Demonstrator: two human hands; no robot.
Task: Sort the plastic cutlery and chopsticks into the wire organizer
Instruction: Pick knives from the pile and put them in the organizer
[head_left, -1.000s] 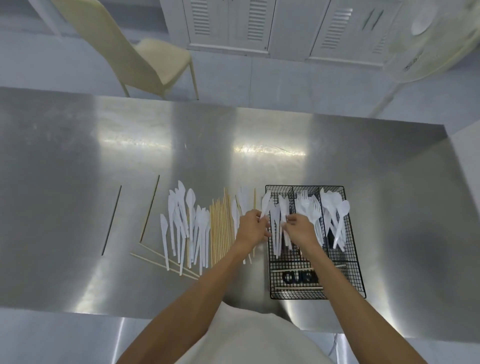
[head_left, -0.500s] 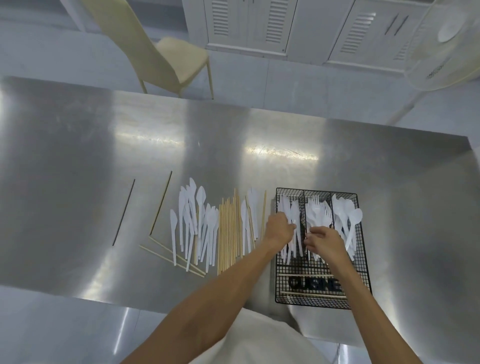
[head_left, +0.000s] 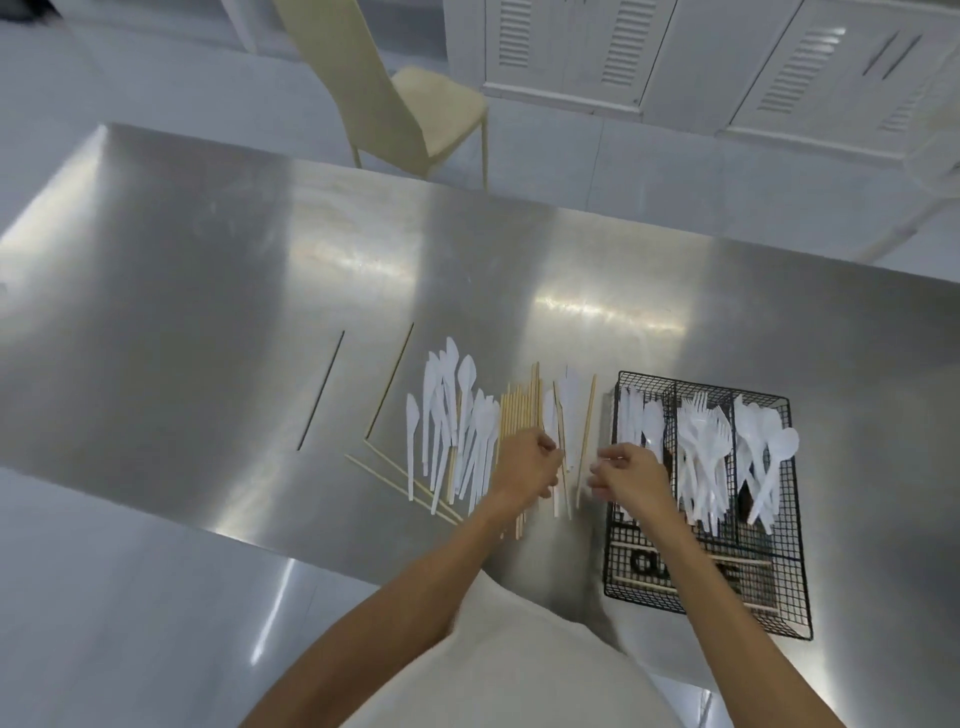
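The black wire organizer (head_left: 794, 525) stands at the right of the steel table (head_left: 208, 312). Its left slot holds white knives (head_left: 635, 421), the middle slot forks (head_left: 701, 441), the right slot spoons (head_left: 763, 441), and chopsticks (head_left: 670, 588) lie across the front slot. Left of it lie a pile of white plastic cutlery (head_left: 457, 426), a bundle of pale chopsticks (head_left: 519, 415) and a few more white knives (head_left: 569, 405). My left hand (head_left: 524, 467) hovers over the bundle's near end, fingers curved and apart. My right hand (head_left: 631, 475) is beside the organizer's left wall, holding nothing.
A dark chopstick (head_left: 321, 389) and a pale one (head_left: 389, 379) lie apart at the left, and two more (head_left: 400, 480) lie slanted near the front edge. Behind the table stand a cream chair (head_left: 410, 93), white louvred cabinets (head_left: 675, 52) and a fan (head_left: 935, 156).
Both hands have left the organizer's knife slot and moved left. The left hand is now over the chopstick bundle, and the right hand is just outside the organizer.
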